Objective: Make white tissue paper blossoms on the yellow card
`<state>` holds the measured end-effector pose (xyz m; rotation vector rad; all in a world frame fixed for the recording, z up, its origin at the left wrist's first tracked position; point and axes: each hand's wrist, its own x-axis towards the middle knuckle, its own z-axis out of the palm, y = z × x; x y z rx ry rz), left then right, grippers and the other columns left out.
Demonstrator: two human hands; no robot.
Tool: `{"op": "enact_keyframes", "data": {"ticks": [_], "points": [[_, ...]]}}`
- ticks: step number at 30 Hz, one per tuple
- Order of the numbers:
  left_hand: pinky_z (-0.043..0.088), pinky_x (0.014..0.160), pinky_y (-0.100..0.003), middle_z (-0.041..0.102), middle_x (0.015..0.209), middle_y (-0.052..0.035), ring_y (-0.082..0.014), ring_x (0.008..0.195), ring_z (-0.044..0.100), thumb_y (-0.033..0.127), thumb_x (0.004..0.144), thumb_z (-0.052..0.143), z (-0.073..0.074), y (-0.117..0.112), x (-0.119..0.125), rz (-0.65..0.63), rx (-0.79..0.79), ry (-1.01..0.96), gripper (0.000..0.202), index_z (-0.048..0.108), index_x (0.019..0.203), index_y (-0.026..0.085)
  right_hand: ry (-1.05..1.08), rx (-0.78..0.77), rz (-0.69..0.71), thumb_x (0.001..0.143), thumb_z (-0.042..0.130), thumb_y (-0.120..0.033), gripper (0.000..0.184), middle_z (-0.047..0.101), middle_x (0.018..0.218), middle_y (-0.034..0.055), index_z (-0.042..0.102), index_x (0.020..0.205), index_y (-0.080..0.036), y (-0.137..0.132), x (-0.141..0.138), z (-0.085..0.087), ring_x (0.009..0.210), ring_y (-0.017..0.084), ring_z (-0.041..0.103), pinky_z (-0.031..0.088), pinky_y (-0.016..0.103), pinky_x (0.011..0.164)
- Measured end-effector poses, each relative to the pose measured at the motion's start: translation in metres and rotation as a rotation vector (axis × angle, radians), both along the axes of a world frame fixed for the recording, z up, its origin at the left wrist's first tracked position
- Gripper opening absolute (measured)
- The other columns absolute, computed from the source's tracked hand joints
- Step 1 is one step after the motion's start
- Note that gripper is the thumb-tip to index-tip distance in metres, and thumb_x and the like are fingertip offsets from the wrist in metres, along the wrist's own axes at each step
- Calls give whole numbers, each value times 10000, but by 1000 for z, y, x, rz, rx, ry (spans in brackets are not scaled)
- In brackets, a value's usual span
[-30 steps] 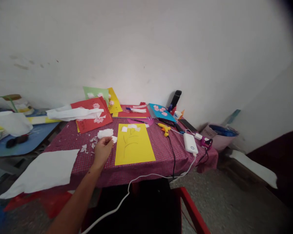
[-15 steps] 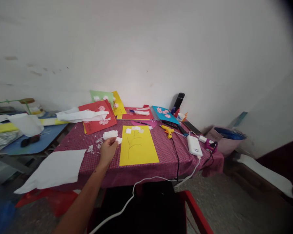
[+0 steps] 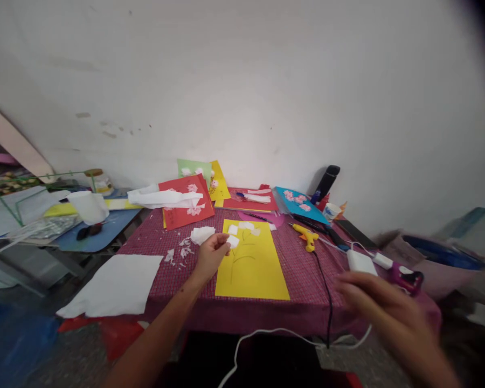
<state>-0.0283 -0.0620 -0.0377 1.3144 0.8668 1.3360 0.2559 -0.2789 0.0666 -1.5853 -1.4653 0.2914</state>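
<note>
My left hand [image 3: 214, 253] pinches a small white paper square [image 3: 233, 241] over the left edge of a yellow sheet [image 3: 258, 277], which bears drawn stem lines. Several white paper squares lie along that sheet's top. Just behind my left hand is a pile of white paper pieces [image 3: 202, 235], with torn scraps [image 3: 184, 250] beside it. My right hand [image 3: 382, 307] hovers at the table's right front, smeared by motion, so its fingers are unclear. A yellow glue gun [image 3: 307, 237] rests on the cloth between the sheet and the white power bank [image 3: 361, 262].
Red card [image 3: 181, 207] and blue card [image 3: 299, 203] with pink paper flowers lie at the back. A large white sheet [image 3: 117, 283] hangs over the left front edge. A white cable [image 3: 283, 330] loops across the front. A dark bottle [image 3: 327, 182] leans against the wall.
My left hand has moved right with the paper square, from the pile to over the yellow sheet. My right hand has come into view at the right. The view has shifted left.
</note>
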Motion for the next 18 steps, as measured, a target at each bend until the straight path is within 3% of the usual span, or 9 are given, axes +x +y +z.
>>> {"op": "enact_keyframes", "data": {"ticks": [3, 6, 8, 10, 13, 18], "points": [[451, 578, -228, 632, 789, -8, -92, 593, 559, 265, 733, 647, 10, 14, 21, -59, -3, 7, 259, 625, 966, 154, 215, -168, 269, 819, 605, -395, 274, 663, 908, 63, 651, 1019, -212, 107, -35, -21, 696, 173, 621, 503, 265, 560], [455, 572, -235, 634, 776, -17, -96, 586, 557, 251, 720, 659, 18, 35, 40, -111, -37, -18, 264, 612, 955, 140, 470, -207, 347, 783, 610, -411, 364, 635, 888, 51, 598, 1082, -204, 198, -66, -42, 613, 139, 595, 415, 217, 435], [447, 561, -232, 628, 750, -13, -94, 576, 552, 246, 719, 660, 22, 50, 48, -124, -26, -21, 258, 611, 949, 137, 615, -273, 411, 762, 619, -397, 381, 623, 793, 28, 590, 1083, -195, 240, -77, -54, 580, 128, 584, 361, 191, 405], [440, 560, -227, 622, 730, -8, -92, 574, 549, 239, 721, 657, 23, 63, 52, -136, -16, -9, 245, 613, 940, 138, 687, -311, 469, 727, 641, -367, 276, 596, 663, 2, 617, 908, -160, 266, -80, -65, 480, 96, 516, 305, 183, 383], [439, 562, -225, 614, 715, -1, -94, 581, 551, 233, 722, 657, 19, 76, 53, -139, -41, 6, 238, 608, 937, 143, 708, -252, 488, 724, 647, -356, 217, 518, 507, -36, 569, 702, -155, 283, -78, -82, 403, 69, 401, 269, 191, 392], [449, 550, -234, 591, 678, 10, -100, 559, 548, 244, 711, 673, 7, 78, 50, -125, -160, 31, 314, 606, 998, 135, 660, -226, 449, 781, 614, -420, 258, 495, 524, -42, 600, 748, -164, 277, -77, -101, 438, 82, 377, 277, 206, 420]]}}
